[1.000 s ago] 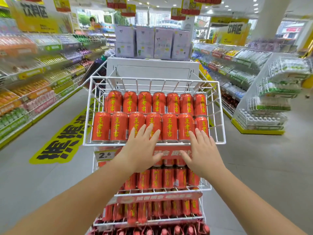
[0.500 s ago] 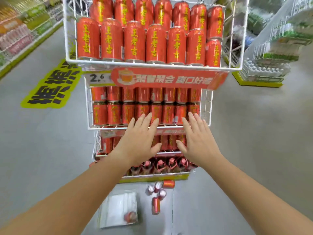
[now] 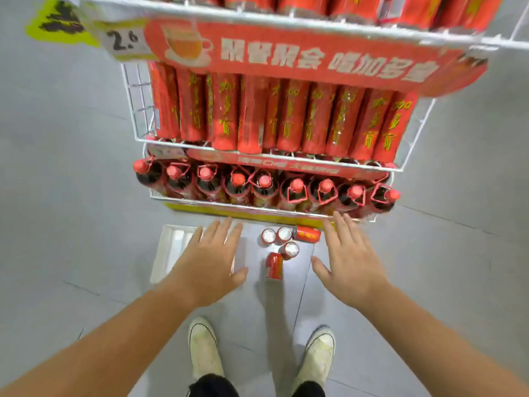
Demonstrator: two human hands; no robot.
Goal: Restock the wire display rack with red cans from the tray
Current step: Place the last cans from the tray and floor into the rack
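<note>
Both hands are seen spread wide and empty above the floor (image 3: 71,224): the left hand (image 3: 210,260) is held over the white tray (image 3: 171,247), the right hand (image 3: 347,262) just right of a cluster of loose red cans (image 3: 282,245). Five cans are counted on the floor beside the tray's right edge, three upright and two on their sides, one of them (image 3: 307,234) close to the base of the wire display rack (image 3: 134,110). Whether anything is left in the tray cannot be told, since most of it is covered by the left hand. The rack's visible tiers are judged nearly full, with packed cans (image 3: 286,116) above a row of bottles (image 3: 237,184), so only these last cans appear to be left. Open floor is available on both sides; the rack's front wire edge overhangs the cans, and the white shoes (image 3: 204,348) stand well behind them.
</note>
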